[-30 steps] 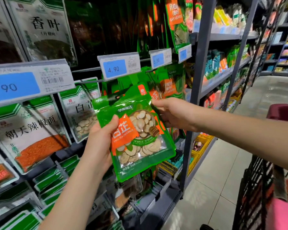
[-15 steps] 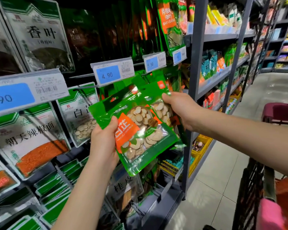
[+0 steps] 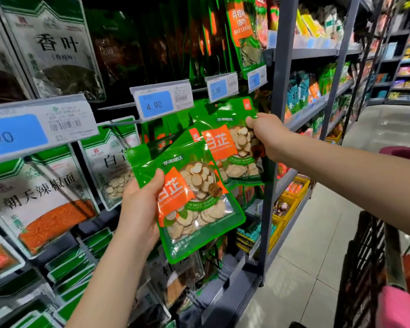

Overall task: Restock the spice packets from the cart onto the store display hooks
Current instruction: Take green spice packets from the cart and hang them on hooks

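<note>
Head view: left grip [image 3: 140, 204] curls around one green spice packet [image 3: 199, 204]. Right grip [image 3: 268, 136] pinches a second packet [image 3: 232, 147] by its top corner, just beside the 4.90 price tag [image 3: 161, 101]. Its hook seems hidden, so the hang hole may miss and the packet drop.

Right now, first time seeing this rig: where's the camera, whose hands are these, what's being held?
There is no machine here: a person works with bare hands. The single picture comes from a wide-angle camera worn on their head, looking forward and down, so both arms reach in from below. The left hand grips the front packet, green with pale slices inside, by its side edge. The right hand pinches the top corner of the rear packet, a matching one, held up near the 4.90 tag. Other hanging packets fill the display. The dark basket at lower right is probably the cart.
</note>
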Tool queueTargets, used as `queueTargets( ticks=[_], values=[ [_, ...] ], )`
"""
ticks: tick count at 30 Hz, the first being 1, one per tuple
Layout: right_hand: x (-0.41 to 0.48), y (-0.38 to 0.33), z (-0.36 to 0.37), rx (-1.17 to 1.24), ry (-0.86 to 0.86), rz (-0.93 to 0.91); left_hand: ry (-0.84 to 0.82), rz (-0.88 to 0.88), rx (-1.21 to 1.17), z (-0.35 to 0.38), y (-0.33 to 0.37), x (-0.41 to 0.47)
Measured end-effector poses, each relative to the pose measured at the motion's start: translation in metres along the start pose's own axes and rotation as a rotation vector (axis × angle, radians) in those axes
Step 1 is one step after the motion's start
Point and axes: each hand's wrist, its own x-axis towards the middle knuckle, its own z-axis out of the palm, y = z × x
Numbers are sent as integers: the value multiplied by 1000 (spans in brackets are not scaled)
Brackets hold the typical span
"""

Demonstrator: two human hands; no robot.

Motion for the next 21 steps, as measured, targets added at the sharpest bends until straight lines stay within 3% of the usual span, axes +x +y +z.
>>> queueTargets(
  ticks=[6,21],
  values=[
    [3,-7,8,20,-43,-15,-28,-7,25,-4,-3,4],
    [32,1,37,-74,36,-76,-56,41,29,-9,-3,12]
  ],
)
